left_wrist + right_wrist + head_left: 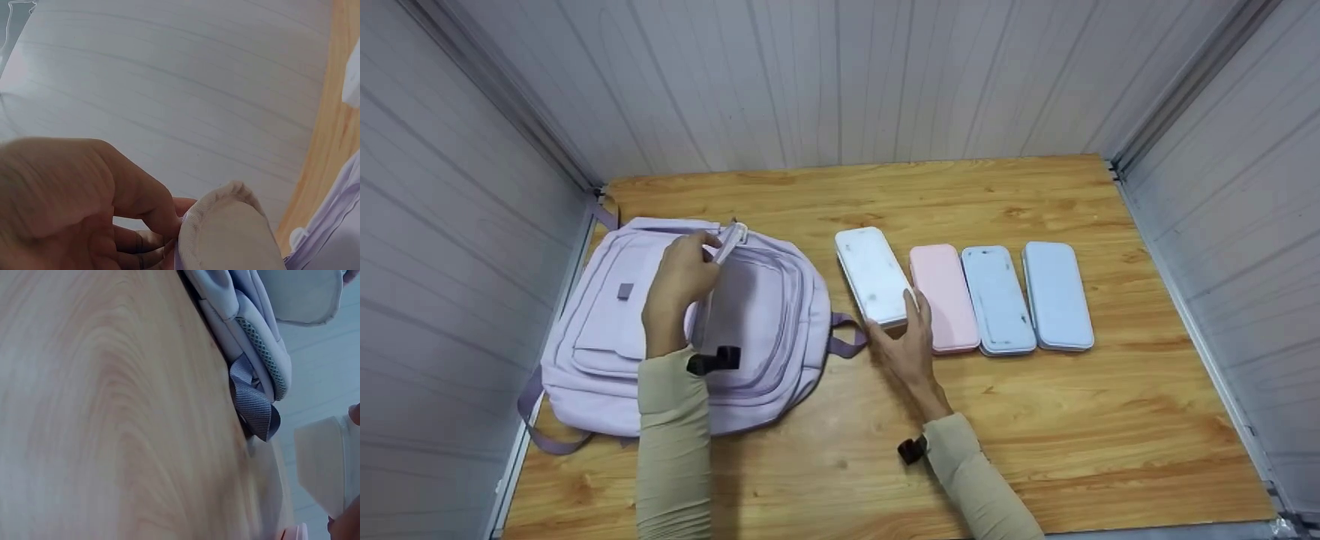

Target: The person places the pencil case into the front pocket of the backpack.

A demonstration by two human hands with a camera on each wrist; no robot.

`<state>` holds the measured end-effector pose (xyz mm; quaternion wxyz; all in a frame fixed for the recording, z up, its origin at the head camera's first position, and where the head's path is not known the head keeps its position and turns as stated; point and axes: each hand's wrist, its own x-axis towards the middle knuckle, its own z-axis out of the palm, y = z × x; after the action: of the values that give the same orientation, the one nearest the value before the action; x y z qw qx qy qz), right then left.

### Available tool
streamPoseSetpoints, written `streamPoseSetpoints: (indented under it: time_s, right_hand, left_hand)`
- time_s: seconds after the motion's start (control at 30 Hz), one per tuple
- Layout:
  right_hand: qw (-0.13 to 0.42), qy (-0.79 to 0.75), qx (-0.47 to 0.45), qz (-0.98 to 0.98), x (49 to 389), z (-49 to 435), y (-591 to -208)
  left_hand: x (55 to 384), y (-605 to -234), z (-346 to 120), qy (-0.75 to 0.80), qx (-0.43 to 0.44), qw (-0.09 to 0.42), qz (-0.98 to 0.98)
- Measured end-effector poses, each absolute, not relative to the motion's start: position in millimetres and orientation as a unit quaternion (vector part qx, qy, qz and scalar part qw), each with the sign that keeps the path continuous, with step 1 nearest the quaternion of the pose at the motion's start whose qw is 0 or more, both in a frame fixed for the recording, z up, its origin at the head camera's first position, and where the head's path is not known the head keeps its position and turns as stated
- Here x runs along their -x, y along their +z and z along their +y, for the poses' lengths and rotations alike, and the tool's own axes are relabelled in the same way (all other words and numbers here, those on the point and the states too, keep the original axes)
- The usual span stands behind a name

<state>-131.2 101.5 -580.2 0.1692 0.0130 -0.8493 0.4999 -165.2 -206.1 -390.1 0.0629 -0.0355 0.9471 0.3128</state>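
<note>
A lilac backpack (585, 386) lies on its back on the left, its main compartment unzipped. My left hand (681, 279) pinches the edge of its front panel, lifting it; the panel's pale lining (230, 239) shows in the left wrist view. To the right of the bag, my right hand (906, 352) grips the near end of a white pencil case (871, 270), thumb on the left side and fingers on the right. The right wrist view shows the end of this white case (320, 458) raised over the table, partly cut off by the frame.
Beside the white case lie a pink case (945, 296), a light blue case with worn marks (997, 300) and a plain blue case (1057, 296), side by side. The bag's loop handle (847, 336) points toward them. Panelled walls (840, 82) enclose the wooden table (840, 472) on three sides.
</note>
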Motion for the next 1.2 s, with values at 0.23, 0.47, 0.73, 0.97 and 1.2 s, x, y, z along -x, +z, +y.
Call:
streamPoseSetpoints:
  time_s: [0.23, 0.47, 0.73, 0.97, 1.2]
  right_hand:
    - [0.181, 0.509, -0.038, -0.841, 131, 101, -572]
    - [0.169, 0.503, -0.048, -0.846, 130, 98, -564]
    - [0.168, 0.506, -0.074, -0.842, 128, 92, -560]
    - [0.174, 0.507, -0.1, -0.838, 127, 88, -556]
    - [0.151, 0.518, -0.115, -0.834, 125, 83, -553]
  left_hand:
    - [165, -390, -208, 0.319, 0.042, 0.07, 0.944]
    - [165, -390, -208, 0.316, 0.039, 0.064, 0.946]
    - [164, -389, -208, 0.317, 0.042, 0.062, 0.945]
    - [164, -385, -209, 0.313, 0.046, 0.066, 0.946]
    - [164, -380, -213, 0.311, 0.05, 0.062, 0.947]
